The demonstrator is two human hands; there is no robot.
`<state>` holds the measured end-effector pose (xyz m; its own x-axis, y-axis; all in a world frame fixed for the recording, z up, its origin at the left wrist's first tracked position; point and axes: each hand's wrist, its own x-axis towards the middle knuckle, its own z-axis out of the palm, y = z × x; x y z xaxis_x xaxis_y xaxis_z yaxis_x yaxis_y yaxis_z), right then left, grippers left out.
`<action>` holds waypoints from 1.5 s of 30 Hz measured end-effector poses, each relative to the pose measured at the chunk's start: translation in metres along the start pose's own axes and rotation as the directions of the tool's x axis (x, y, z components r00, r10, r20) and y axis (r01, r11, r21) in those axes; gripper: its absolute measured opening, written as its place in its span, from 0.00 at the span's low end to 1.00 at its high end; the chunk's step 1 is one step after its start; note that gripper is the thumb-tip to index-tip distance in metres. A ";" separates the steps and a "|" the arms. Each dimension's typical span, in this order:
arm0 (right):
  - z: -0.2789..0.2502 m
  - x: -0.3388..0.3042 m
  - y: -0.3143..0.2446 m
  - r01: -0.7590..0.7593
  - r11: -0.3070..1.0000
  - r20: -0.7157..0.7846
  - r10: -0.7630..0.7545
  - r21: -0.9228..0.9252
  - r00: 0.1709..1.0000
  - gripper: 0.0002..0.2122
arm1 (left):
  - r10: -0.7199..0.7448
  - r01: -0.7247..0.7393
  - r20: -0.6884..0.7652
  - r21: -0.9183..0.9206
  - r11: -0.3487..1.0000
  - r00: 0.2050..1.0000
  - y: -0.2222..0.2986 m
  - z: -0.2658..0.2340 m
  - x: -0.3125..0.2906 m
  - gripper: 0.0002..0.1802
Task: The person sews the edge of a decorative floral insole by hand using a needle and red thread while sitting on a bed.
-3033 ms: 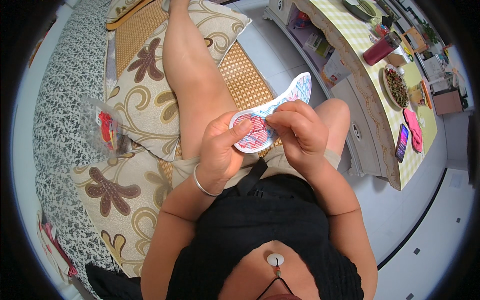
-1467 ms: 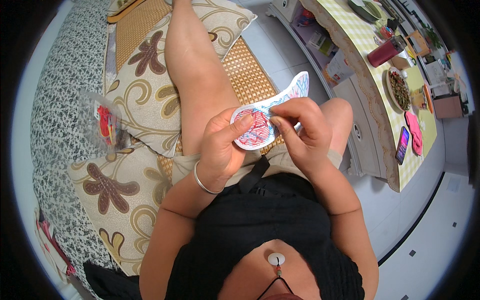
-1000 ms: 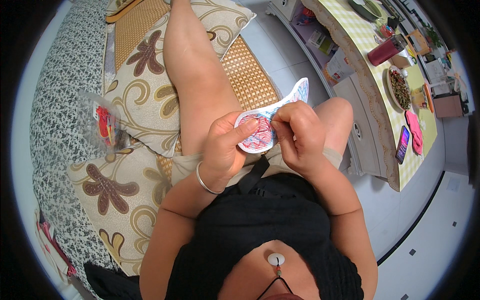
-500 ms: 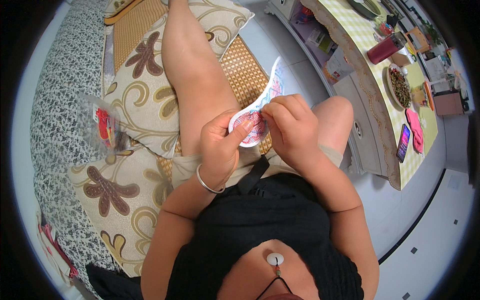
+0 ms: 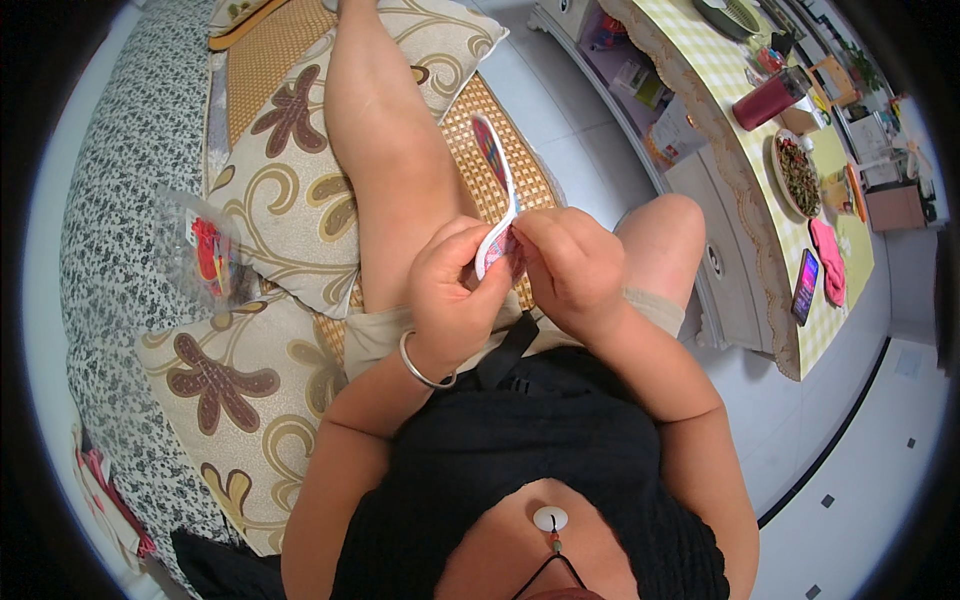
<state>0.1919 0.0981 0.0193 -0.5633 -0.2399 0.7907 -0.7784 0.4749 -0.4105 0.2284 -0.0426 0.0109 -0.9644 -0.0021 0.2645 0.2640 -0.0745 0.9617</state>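
A thin, curved insole [image 5: 491,152] with a white edge and a red and blue stitched-looking pattern stands tilted, edge-on, above my lap. My left hand [image 5: 452,285] grips its near end between thumb and fingers. At the side of that end, my right hand [image 5: 572,265] is closed in a pinch, its fingertips touching or very near the insole. Whatever lies between those fingertips is too small or hidden to make out.
A clear plastic bag [image 5: 208,255] with red and yellow bundles lies on the patterned cushions [image 5: 220,385] at left. To the right, a table with a checked cloth [image 5: 690,45] holds a dark red tumbler [image 5: 772,98], a plate of food [image 5: 797,172], a phone [image 5: 806,287] and a pink cloth [image 5: 828,262].
The insole has turned from showing its patterned face to nearly edge-on, its far end swinging left. Both hands have turned slightly with it, and my right hand has shifted a little left.
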 end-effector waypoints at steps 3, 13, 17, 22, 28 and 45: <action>0.002 0.006 0.010 0.187 0.969 0.076 -0.177 -0.160 0.981 0.11 | -0.011 0.011 -0.003 0.099 0.995 1.000 -0.002 0.001 0.003 0.07; 0.009 0.040 0.012 0.478 0.870 0.294 -0.429 -0.119 0.854 0.11 | -0.275 0.264 0.005 -0.297 0.918 0.961 0.004 -0.007 0.010 0.02; 0.007 0.039 0.018 0.425 0.902 0.375 -0.371 -0.071 0.850 0.09 | -0.344 0.357 0.100 -0.308 0.882 0.934 -0.001 -0.015 0.009 0.02; 0.019 0.053 -0.004 0.481 0.870 0.298 -0.490 0.111 0.819 0.09 | 0.245 -0.232 -0.022 0.256 0.938 0.969 -0.035 -0.010 0.012 0.06; 0.005 0.065 -0.006 -0.651 0.317 0.515 0.417 0.690 0.749 0.05 | -0.488 0.442 -0.017 -0.398 0.804 0.873 -0.008 -0.014 0.012 0.04; 0.089 -0.024 -0.034 -0.719 -0.189 0.708 0.459 0.669 0.538 0.03 | -0.465 0.291 -0.294 -0.481 0.827 0.835 -0.041 -0.074 -0.010 0.03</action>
<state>0.2070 0.0124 -0.0261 -0.8558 -0.5103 -0.0846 0.3668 -0.4832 -0.7950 0.2260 -0.1129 -0.0367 -0.9331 -0.2606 -0.2478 -0.0710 -0.5420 0.8374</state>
